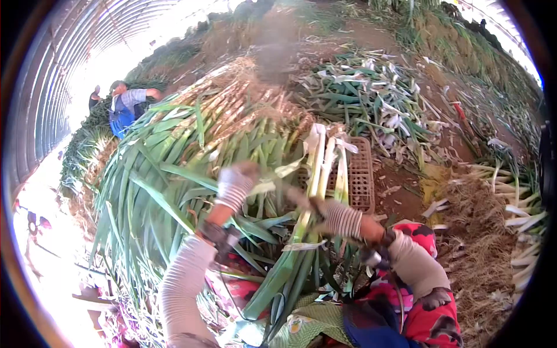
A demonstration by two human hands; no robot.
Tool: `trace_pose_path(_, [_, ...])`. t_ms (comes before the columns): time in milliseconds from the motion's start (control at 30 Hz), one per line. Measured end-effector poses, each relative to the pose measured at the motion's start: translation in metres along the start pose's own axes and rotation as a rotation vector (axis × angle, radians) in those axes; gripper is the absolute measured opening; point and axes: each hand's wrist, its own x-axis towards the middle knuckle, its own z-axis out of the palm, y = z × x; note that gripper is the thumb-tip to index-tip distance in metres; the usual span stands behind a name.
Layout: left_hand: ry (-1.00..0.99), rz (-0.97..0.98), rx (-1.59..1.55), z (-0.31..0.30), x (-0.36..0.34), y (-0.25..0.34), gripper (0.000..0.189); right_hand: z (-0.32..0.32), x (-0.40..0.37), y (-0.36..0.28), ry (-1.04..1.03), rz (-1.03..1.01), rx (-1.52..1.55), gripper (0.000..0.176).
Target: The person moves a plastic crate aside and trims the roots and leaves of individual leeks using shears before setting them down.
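Note:
Several long leeks (322, 165) lie across my lap, pale stems pointing away and green leaves toward me. My right hand (339, 219), in a striped glove, is closed over the stalks; its fingertips are blurred. To the left my left hand (237, 181), also gloved, is raised over the leaves with its fingers curled. A pale strip of leaf (265, 188) shows beside it, but motion blur hides what the fingers grip. Beneath the stem ends sits a plastic crate (362, 174).
A large heap of leeks (156, 145) with roots fills the left and centre. Behind the crate is a pile of trimmed leaves (362, 93). Cut roots (476, 249) and pale stalks (525, 220) lie at the right. A person in blue (125, 107) is at the far left.

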Motion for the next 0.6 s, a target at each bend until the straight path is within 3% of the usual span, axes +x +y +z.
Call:
trace_pose_path(67, [0.225, 0.033, 0.334, -0.048, 0.036, -0.023, 0.030, -0.014, 0.010, -0.023, -0.127, 0.269, 0.121, 0.061])
trace_pose_path(100, [0.124, -0.046, 0.577, -0.052, 0.058, -0.061, 0.032, -0.019, 0.015, -0.026, -0.193, 0.407, 0.181, 0.063])
trace_pose_path(133, [-0.023, -0.063, 0.637, -0.079, 0.059, -0.052, 0.032, -0.023, 0.020, -0.018, -0.113, 0.514, 0.101, 0.061])
trace_pose_path(200, [0.088, -0.091, 0.535, -0.073, 0.059, -0.105, 0.035, -0.025, 0.023, -0.003, -0.095, 0.474, 0.090, 0.058])
trace_pose_path(233, [0.008, -0.147, 0.493, -0.068, 0.056, -0.128, 0.038, -0.017, 0.022, 0.001, -0.185, 0.338, 0.141, 0.059])
trace_pose_path(267, [-0.081, -0.194, 0.446, -0.061, 0.049, -0.141, 0.040, -0.018, 0.024, -0.014, -0.369, 0.380, 0.222, 0.063])
trace_pose_path(333, [-0.227, -0.225, 0.395, -0.046, 0.042, -0.161, 0.042, -0.027, 0.019, -0.038, -0.254, 0.137, 0.328, 0.064])
trace_pose_path(367, [-0.265, -0.173, 0.391, -0.045, 0.040, -0.162, 0.041, -0.007, 0.023, -0.011, -0.063, -0.054, 0.220, 0.054])
trace_pose_path(467, [-0.344, -0.006, 0.308, -0.030, 0.049, -0.142, 0.040, 0.016, 0.009, 0.044, -0.109, 0.322, 0.278, 0.036])
trace_pose_path(567, [-0.495, 0.153, 0.253, -0.046, 0.053, -0.077, 0.041, 0.051, 0.029, 0.053, -0.044, 0.070, 0.143, 0.029])
trace_pose_path(600, [-0.570, 0.212, 0.234, -0.055, 0.047, -0.046, 0.041, 0.038, 0.022, 0.036, -0.073, 0.231, 0.237, 0.030])
